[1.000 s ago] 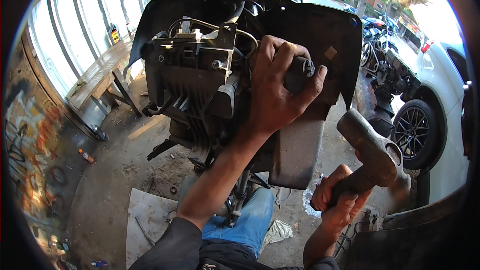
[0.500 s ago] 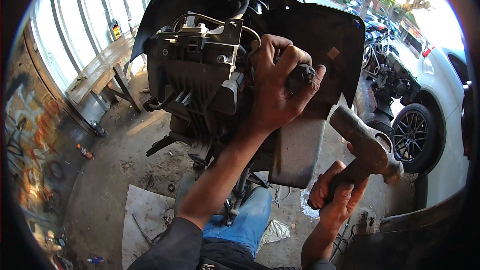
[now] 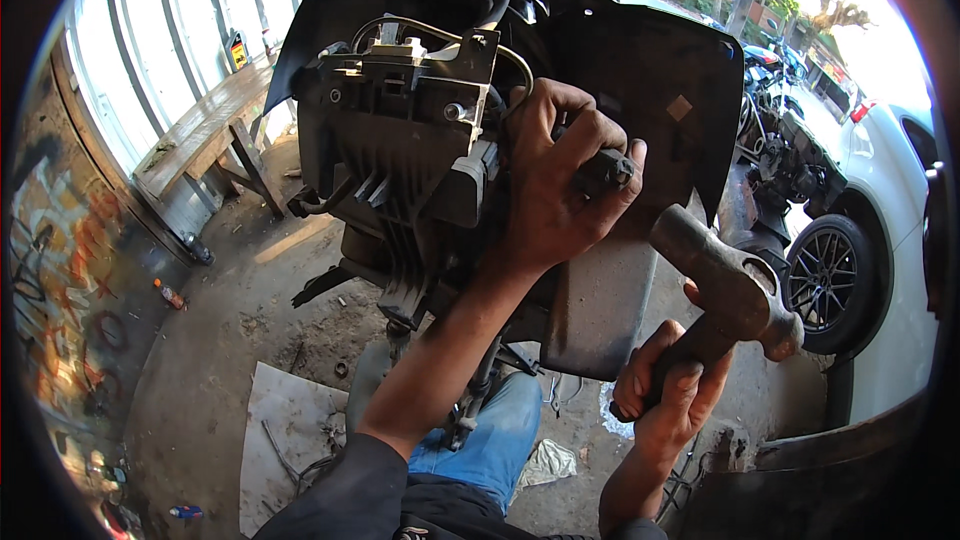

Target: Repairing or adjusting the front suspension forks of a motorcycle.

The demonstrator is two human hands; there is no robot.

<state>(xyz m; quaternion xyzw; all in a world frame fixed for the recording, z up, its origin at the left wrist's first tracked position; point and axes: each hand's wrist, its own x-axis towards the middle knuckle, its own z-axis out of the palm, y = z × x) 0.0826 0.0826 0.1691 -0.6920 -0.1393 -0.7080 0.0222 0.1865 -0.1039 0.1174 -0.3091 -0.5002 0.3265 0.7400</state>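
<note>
Hammer (image 3: 735, 290) in my right hand (image 3: 672, 395), punch (image 3: 605, 168) in my left hand (image 3: 560, 190): that is the pairing I see. My left hand is wrapped tight round a short dark tool, which I take for a punch or drift, though only its blunt end pokes out past my fingers and I cannot be sure of its kind. It sits pressed against the black panel (image 3: 660, 70) just right of the finned metal block (image 3: 400, 160), so the hand steadies the tool against the machine and keeps its end turned toward the hammer.

My right hand is closed fully round the hammer's handle, low on the shaft, with the rusty head tipped up and left. The head hangs near the punch but apart from it, with clear air between them. Holding it that far down the handle gives reach and swing, and the head lines up roughly with the exposed end of the tool.

The block hangs in front of me with its fins and bolts facing me, cables (image 3: 430, 30) looping over the top. My knees in jeans (image 3: 490, 440) show below, so I am low under the machine. A flat board (image 3: 290, 410) lies on the dirt floor, a wooden bench (image 3: 200, 130) stands by the corrugated wall at left, and a white car (image 3: 880, 200) is parked at right.
</note>
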